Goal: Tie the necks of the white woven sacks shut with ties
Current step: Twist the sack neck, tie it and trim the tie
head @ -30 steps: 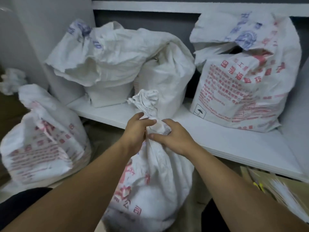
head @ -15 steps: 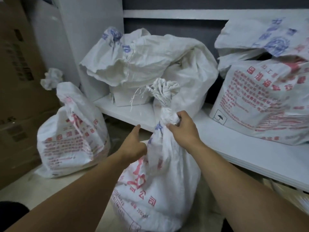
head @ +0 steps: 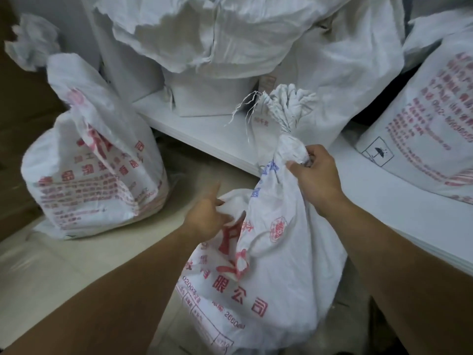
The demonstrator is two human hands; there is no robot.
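Shelf sacks [head: 230,34], 12 o'clock: mouths open, untied. Floor sack [head: 97,162], 9 o'clock: appears closed. Centre sack [head: 268,265], 6 o'clock: neck [head: 286,129] cinched; right hand [head: 314,175] fingers [head: 297,167] wrapped below it. Left hand [head: 204,216] against its shoulder; grip unclear.

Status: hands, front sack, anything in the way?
Right hand grips neck of white woven sack with red print. Left hand on its shoulder, blurred, grip unclear. Neck cinched below frayed top. White shelf edge close behind.

Front sack [head: 268,265]: R hand [head: 314,178] grips its neck [head: 289,147] just under the cinched top. L hand [head: 204,219], blurred, touches its side lower down. 2nd sack [head: 89,175] left of it; open sacks [head: 230,34] on shelf [head: 204,129] behind it.
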